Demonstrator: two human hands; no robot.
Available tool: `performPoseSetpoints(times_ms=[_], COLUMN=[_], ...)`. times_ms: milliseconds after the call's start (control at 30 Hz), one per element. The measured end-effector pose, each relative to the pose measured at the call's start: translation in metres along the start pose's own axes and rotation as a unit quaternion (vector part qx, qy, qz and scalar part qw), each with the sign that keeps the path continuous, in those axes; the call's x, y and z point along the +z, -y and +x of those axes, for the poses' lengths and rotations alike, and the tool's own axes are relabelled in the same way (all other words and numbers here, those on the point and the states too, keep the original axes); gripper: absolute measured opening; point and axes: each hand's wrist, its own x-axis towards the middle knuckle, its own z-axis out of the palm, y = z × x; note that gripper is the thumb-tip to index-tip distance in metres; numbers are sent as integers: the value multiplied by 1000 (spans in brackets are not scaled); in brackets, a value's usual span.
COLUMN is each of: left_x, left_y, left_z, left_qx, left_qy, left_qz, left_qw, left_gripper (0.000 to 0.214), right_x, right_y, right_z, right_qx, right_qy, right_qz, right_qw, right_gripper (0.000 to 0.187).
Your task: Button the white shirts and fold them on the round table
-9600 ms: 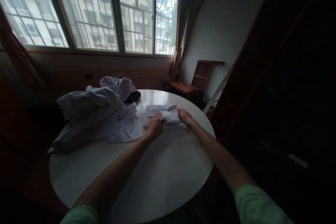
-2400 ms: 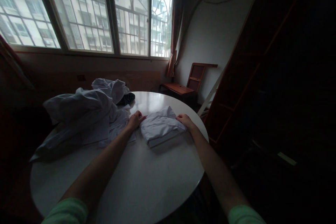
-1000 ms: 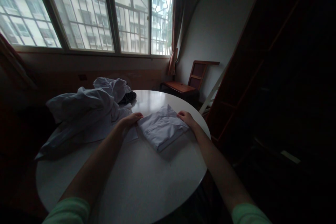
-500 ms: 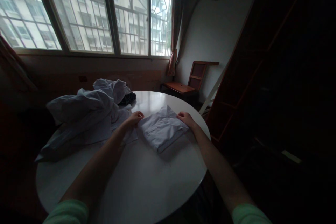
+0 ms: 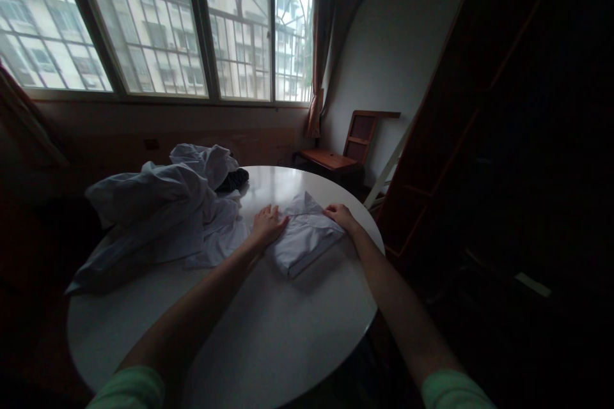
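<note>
A folded white shirt [image 5: 306,236] lies on the round white table [image 5: 268,332], its pointed collar end facing away from me. My left hand [image 5: 268,225] rests on the left edge of the shirt with its fingers spread, covering part of that side. At the far right edge, my right hand [image 5: 338,213] has its fingers closed on the fabric. Left of my left hand, a heap of loose white garments [image 5: 177,204] spreads over the table.
Beside the heap sits a dark patterned cloth [image 5: 233,180]. A wooden chair [image 5: 330,158] stands beyond the table near the wall. Barred windows [image 5: 158,25] run along the back, and a dark wooden cabinet [image 5: 432,140] rises at the right.
My left hand has let go of the shirt's far left corner and moved right onto its left side, fingers now spread. My right hand has stayed in place.
</note>
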Motion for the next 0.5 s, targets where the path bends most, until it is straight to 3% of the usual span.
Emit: performPoseSetpoints(times_ms=[133, 233, 367, 500], left_x=[-18, -41, -51, -25], left_y=[-4, -18, -40, -44], left_z=[3, 4, -5, -15], left_qx=[59, 69, 94, 82], left_qy=[-157, -201, -152, -60], left_qz=[-5, -30, -13, 33], left_qw=[986, 977, 984, 994], left_gripper=[46, 44, 42, 51], right_x=[-1, -1, 1, 2], right_y=[-1, 0, 4, 8], right_z=[1, 1, -2, -5], right_qx=[8, 31, 76, 123], right_qy=[-3, -31, -86, -139], right_qz=[-5, -22, -50, -78], right_qw=[1000, 999, 992, 980], right_gripper=[19, 18, 16, 15])
